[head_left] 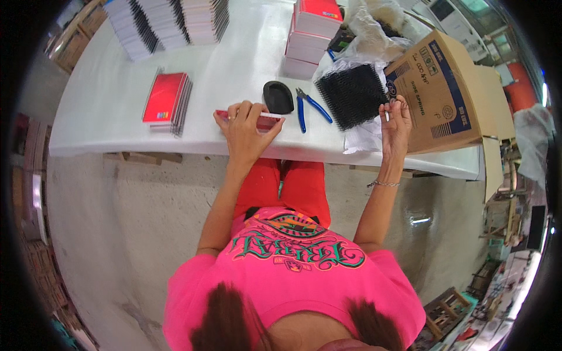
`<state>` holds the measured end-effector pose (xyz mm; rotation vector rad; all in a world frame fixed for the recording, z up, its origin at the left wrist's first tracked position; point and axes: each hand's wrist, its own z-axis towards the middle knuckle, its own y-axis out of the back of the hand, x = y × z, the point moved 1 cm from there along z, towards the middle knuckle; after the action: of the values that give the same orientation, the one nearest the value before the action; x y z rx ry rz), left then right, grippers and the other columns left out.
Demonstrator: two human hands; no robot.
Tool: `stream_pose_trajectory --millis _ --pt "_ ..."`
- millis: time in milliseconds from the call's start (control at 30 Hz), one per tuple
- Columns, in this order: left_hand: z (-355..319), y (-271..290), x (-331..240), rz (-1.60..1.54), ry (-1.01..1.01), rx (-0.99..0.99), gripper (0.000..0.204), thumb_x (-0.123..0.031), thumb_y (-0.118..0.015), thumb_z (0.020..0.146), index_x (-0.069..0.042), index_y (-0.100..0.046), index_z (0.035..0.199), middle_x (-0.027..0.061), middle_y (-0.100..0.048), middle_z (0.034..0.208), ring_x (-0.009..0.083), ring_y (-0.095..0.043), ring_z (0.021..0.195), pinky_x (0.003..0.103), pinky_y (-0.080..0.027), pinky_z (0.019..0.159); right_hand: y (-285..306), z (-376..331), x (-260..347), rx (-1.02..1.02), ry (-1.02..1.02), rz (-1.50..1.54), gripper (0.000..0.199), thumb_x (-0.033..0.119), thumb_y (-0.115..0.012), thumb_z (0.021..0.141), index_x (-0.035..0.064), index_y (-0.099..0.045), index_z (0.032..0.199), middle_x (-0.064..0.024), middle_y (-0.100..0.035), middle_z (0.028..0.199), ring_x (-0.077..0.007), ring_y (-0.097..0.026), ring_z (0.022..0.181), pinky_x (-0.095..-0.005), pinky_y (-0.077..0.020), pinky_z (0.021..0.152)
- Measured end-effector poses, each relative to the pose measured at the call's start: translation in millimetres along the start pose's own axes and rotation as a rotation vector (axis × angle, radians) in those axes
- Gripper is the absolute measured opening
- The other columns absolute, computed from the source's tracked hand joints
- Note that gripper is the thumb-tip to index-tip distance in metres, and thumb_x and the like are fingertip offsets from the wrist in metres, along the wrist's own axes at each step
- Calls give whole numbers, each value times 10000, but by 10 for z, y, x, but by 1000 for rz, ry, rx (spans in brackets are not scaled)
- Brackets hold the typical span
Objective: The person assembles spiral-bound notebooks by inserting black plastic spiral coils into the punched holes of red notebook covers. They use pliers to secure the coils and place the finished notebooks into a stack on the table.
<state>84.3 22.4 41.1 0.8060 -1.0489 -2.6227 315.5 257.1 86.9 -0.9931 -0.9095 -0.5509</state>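
Note:
At the table's near edge, my left hand (246, 126) is closed around a small red-covered notebook (266, 121), held on edge with its white page edges up. My right hand (396, 120) is raised beside a cardboard box, its thumb and fingers pinched together; what they hold, if anything, is too small to make out. Just left of that hand lies a mat-like bundle of black spiral binding coils (351, 96) on white plastic wrapping. Between my hands are cutting pliers (312, 108) with blue handles, jaws pointing away, and a black shallow dish (278, 97).
A short pile of red spiral-bound notebooks (167, 98) sits to the left. Taller stacks of red-covered pads (304, 44) and black-bound books (167, 23) stand farther back. The open cardboard box (439, 93) takes up the right end of the white table (228, 64).

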Motion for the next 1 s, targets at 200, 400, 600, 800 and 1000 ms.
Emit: stream_pose_trajectory --millis 200,400,600,800,1000 --pt "10 14 23 -6 4 -18 357 -434 -796 705 -167 -654 896 -14 -550 965 232 -511 1048 703 -262 981 -815 -353 -189 438 -109 -436 259 130 -624 967 44 -561 1203 -46 -650 891 -125 -615 828 -281 -505 805" --pt "55 27 20 -52 -4 -14 332 -405 -817 682 -169 -653 849 -24 -545 899 235 -519 998 664 -278 968 -1125 -548 -576 575 37 -880 188 79 -660 915 -6 -611 1075 -89 -685 914 -142 -609 780 -283 -487 747" --pt "62 27 36 -68 -4 6 329 -397 -811 672 -167 -659 852 -19 -548 908 241 -519 1002 664 -278 962 -1251 -569 -677 596 115 -895 193 78 -677 881 8 -620 1051 -143 -677 928 -244 -615 751 -342 -479 702" --pt "44 30 53 -84 -12 10 335 -392 -808 667 -159 -657 853 -13 -554 920 244 -525 1015 655 -269 963 -1276 -591 -696 608 201 -889 202 33 -695 831 10 -637 1024 -135 -663 903 -247 -601 727 -344 -474 686" --pt "58 26 71 -62 -17 32 349 -407 -801 671 -153 -662 866 -15 -560 928 229 -526 1017 619 -282 946 -1260 -627 -735 629 250 -860 197 22 -683 835 9 -644 1028 -131 -653 892 -252 -598 722 -348 -469 677"
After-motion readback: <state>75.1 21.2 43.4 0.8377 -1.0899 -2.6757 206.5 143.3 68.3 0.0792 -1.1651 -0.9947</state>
